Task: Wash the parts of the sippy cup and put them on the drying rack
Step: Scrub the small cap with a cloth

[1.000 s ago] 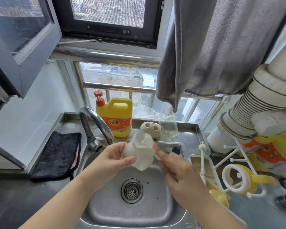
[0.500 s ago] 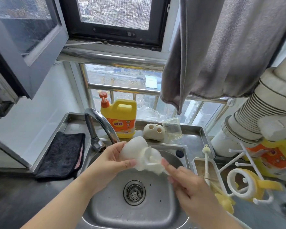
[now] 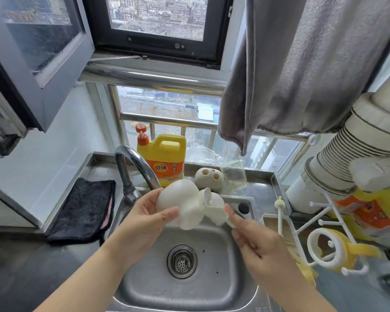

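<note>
Left hand (image 3: 144,218) fingers curl round a white, matte, bulbous sippy cup body (image 3: 182,204), thumb across its front; cup is held tilted over the sink (image 3: 223,296), just below the faucet (image 3: 133,163) spout. Right hand (image 3: 257,242) fingers pinch the thin white handle of a bottle brush (image 3: 214,216); the fuzzy white bristle head lies against the cup's right side, near a small round part at its opening. Exact contact there is blurred.

Sink: brushed stainless basin, round perforated strainer (image 3: 182,261) at centre, wet.

Bench right of the sink: white plastic drying rack (image 3: 324,212) with thin pegs. A yellow ring-shaped handle piece (image 3: 331,246) with white rim hangs on it. A slim straw brush (image 3: 280,206) with a fluffy tip stands upright at the rack's left edge.

Behind the sink: yellow dish-soap jug (image 3: 164,156) with orange pump and label, a beige rounded holder (image 3: 208,177) with two holes, a clear glass cup (image 3: 233,174) tilted beside it.

Left bench: dark folded microfibre cloth (image 3: 86,208). Overhead right: grey towel (image 3: 302,64) hanging, ribbed white duct (image 3: 347,154).
</note>
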